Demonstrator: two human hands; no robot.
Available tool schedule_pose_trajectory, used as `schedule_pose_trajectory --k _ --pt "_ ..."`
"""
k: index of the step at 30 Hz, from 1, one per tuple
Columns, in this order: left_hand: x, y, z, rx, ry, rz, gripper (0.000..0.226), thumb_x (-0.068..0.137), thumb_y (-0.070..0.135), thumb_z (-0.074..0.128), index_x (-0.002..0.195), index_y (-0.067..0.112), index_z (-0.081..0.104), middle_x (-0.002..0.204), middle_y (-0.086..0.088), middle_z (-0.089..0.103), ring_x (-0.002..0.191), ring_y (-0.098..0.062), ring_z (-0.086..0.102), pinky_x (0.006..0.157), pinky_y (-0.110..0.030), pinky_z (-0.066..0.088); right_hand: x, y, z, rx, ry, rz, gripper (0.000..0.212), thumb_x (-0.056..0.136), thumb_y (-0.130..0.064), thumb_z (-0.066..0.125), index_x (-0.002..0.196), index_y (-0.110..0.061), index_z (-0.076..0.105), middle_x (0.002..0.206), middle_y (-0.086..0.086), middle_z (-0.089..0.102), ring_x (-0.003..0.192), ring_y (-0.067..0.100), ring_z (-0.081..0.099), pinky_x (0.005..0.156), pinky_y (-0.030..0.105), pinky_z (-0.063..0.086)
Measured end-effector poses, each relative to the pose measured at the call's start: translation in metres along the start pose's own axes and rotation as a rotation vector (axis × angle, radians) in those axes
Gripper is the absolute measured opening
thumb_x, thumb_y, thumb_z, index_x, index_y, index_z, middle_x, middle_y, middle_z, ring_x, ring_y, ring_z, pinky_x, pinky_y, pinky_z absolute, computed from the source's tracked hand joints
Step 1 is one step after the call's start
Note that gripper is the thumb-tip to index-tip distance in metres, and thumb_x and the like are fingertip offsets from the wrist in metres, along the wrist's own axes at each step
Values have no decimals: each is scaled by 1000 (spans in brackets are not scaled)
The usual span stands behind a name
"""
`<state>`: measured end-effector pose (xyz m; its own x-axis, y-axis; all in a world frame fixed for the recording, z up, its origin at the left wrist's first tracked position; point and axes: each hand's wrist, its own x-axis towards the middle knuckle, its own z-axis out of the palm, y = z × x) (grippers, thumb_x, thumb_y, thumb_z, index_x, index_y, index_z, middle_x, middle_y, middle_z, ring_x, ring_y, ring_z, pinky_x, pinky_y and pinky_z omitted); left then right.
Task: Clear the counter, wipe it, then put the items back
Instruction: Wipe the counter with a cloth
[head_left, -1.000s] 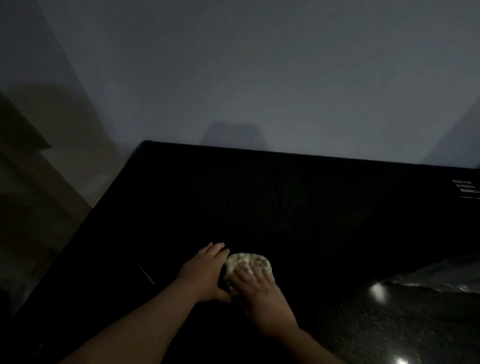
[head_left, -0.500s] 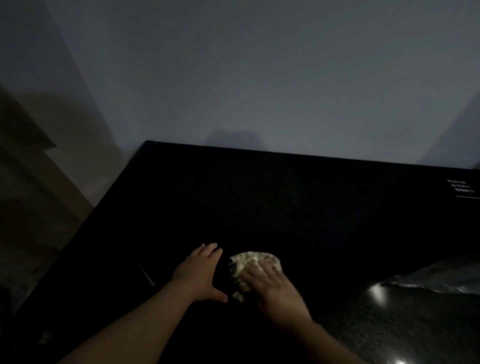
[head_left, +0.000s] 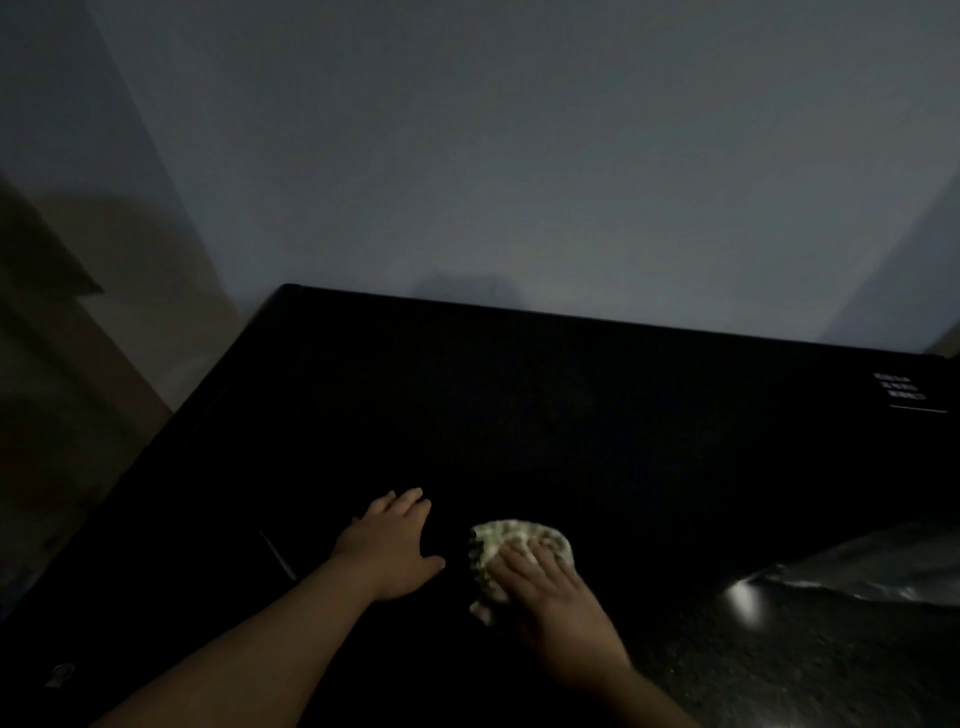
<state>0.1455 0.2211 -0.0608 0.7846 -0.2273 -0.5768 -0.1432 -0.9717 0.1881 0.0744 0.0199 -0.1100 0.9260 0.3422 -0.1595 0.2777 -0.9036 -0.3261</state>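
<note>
Cloth (head_left: 519, 545) is lying under the pressing, flat-fingered right hand (head_left: 561, 597), just right of the left hand (head_left: 389, 551) resting open on the dark surface (head_left: 571, 415).

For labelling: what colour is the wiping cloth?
The crumpled cloth is whitish with green flecks; head view.

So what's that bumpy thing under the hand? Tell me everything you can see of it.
It's a cloth, pale with greenish specks and a bumpy surface, bunched into a rounded wad. It lies on the dark counter. The right hand presses on its near side with straight fingers; the left hand rests apart from it.
</note>
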Motion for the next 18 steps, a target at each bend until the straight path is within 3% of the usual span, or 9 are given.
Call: schedule_pose_trajectory --k 3,5,7,8,10,11,13,16,18 --pt "-4 0 3 -17 -29 13 77 93 54 41 152 23 3 159 9 -8 147 -18 -5 119 -45 14 -4 49 -17 103 140 286 75 81 -69 25 146 -32 31 156 0 23 145 19 17 118 27 4" --pt "-8 1 8 -12 -36 19 77 93 53 42 152 23 2 160 8 -9 147 -18 -6 119 -45 14 -5 66 -28 88 165 532 58 95 -50 36 148 -30 26 157 -1 20 146 23 15 119 33 11" --pt "-10 1 11 -2 -36 15 76 94 52 41 152 23 1 159 8 -10 147 -19 -7 119 -45 14 -2 52 -27 93 131 630 55 99 -41 32 150 -27 18 159 0 12 147 25 8 119 38 5" --pt "-10 2 11 0 -32 12 75 95 52 40 152 23 1 159 8 -10 147 -19 -7 119 -46 13 1 36 -22 99 130 613 55 98 -45 28 150 -27 21 159 2 15 146 26 11 118 38 5" --pt "-9 5 10 10 -24 1 73 96 51 38 152 24 1 159 8 -10 147 -19 -7 119 -46 13 -3 4 -8 31 57 391 63 91 -56 18 139 -26 45 148 4 41 137 26 38 115 36 13" --pt "-8 7 10 16 -20 -9 71 96 50 37 152 24 1 159 9 -9 147 -19 -6 119 -46 14 -8 -6 0 -32 3 279 63 87 -58 19 126 -28 59 134 -1 57 123 23 55 110 33 19" --pt "-7 12 10 25 -12 -21 68 97 49 35 152 25 2 159 9 -9 147 -20 -6 119 -46 15 -11 -5 7 -116 -45 168 52 85 -56 28 108 -35 70 114 -12 69 103 16 68 104 30 20" --pt "-4 16 4 38 -36 -4 66 98 48 32 152 26 3 160 9 -8 147 -20 -5 118 -47 16 -8 27 -13 -54 -29 200 71 95 -59 6 117 -27 66 122 0 65 110 23 64 103 32 39" --pt "0 18 -1 60 -43 15 64 98 48 31 152 26 4 160 8 -7 147 -20 -3 118 -48 13 1 51 -29 -28 27 311 83 85 -64 -4 142 -24 41 150 3 37 139 26 34 114 36 23"
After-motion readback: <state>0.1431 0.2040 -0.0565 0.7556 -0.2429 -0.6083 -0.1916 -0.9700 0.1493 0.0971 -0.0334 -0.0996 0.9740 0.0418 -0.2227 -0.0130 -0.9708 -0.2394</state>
